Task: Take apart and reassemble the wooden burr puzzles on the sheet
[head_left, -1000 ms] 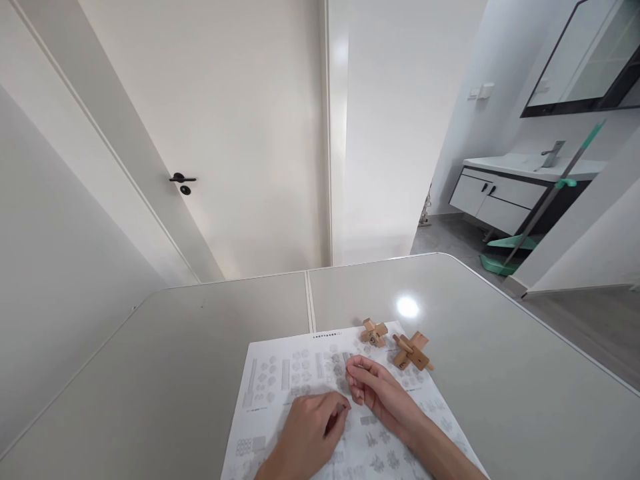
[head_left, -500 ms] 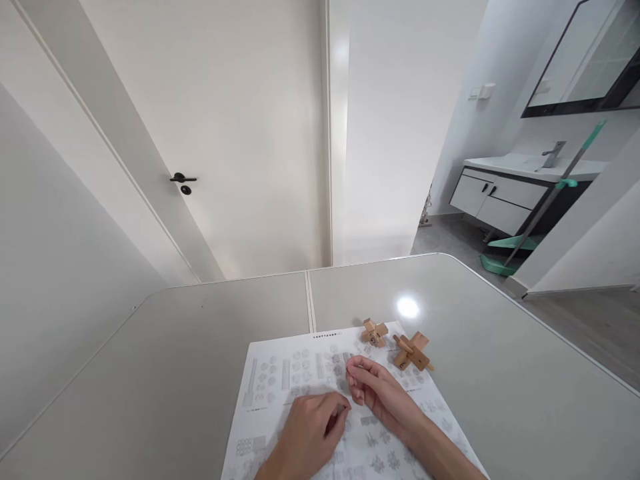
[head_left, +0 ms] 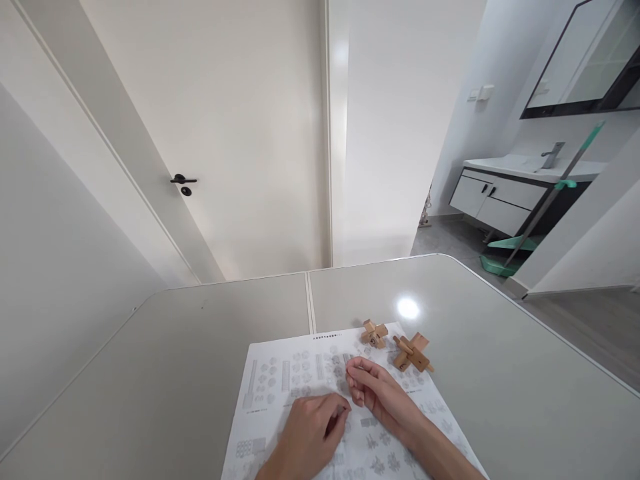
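My left hand (head_left: 315, 428) rests on a printed sheet (head_left: 280, 423), fingers curled in with the thumb near the index fingertip. Nothing shows in it. My right hand (head_left: 377, 393) lies just beyond and to the right, fingers bent and tips drawn together, also with nothing visible in it. The two hands are close but apart. Past the right fingertips, a small wooden interlocking puzzle (head_left: 374, 333) sits on the sheet's far right part. Beside it lies a larger cross-shaped wooden puzzle (head_left: 413, 353) with dark marks, at the sheet's right edge.
The sheet carries grey printed diagrams and lies on a glossy grey table (head_left: 150, 373) with a seam (head_left: 311, 303) across it. Behind stands a white door (head_left: 250, 133) with a black handle (head_left: 183, 179). At right are a sink cabinet (head_left: 500, 197) and a green dustpan (head_left: 497, 265).
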The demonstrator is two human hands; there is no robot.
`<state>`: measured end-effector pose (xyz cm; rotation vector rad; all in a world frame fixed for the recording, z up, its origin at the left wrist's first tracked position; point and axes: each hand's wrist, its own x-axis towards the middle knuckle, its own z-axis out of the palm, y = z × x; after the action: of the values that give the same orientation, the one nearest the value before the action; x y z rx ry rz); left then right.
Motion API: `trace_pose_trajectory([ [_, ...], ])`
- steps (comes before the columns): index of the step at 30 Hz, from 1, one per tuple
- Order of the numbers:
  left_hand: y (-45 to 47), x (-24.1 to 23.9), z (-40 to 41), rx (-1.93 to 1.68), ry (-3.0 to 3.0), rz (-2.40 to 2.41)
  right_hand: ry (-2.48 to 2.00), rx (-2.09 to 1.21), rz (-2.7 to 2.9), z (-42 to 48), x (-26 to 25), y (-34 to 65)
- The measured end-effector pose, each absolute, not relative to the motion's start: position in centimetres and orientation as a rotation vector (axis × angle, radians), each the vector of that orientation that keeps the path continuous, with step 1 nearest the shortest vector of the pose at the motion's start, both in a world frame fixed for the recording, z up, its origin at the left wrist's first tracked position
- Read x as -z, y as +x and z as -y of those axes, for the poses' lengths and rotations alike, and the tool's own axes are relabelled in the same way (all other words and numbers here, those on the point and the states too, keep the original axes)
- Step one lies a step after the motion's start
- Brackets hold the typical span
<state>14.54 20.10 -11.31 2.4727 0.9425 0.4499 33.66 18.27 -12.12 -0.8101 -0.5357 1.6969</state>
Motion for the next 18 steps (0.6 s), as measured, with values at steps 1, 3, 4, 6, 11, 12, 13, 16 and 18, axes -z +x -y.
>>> trace_pose_trajectory([
  [1, 14.53, 11.30, -20.12, -0.455, 2.472, -0.939, -0.812, -1.697, 0.538, -18.27, 12.16, 33.68],
  [3, 14.51, 11.26, -20.16, -0.474, 2.466, -0.923, -0.810, -1.700, 0.546, -18.26, 12.26, 33.73],
  [4, 14.51, 11.24, -20.19, -0.483, 2.463, -0.913, -0.808, -1.700, 0.548, -18.26, 12.31, 33.75],
  [6, 14.50, 11.24, -20.22, -0.493, 2.459, -0.901, -0.802, -1.701, 0.547, -18.25, 12.37, 33.76],
  [11, 14.52, 11.32, -20.19, -0.462, 2.471, -0.933, -0.795, -1.702, 0.535, -18.27, 12.32, 33.66],
  [12, 14.54, 11.32, -20.17, -0.459, 2.474, -0.941, -0.795, -1.700, 0.531, -18.28, 12.30, 33.64],
  [13, 14.56, 11.29, -20.15, -0.455, 2.476, -0.946, -0.797, -1.699, 0.526, -18.30, 12.29, 33.63],
  [16, 14.62, 11.15, -20.11, -0.446, 2.477, -0.948, -0.799, -1.700, 0.520, -18.33, 12.36, 33.63],
  [18, 14.64, 11.08, -20.09, -0.441, 2.469, -0.949, -0.797, -1.704, 0.526, -18.33, 12.48, 33.66],
])
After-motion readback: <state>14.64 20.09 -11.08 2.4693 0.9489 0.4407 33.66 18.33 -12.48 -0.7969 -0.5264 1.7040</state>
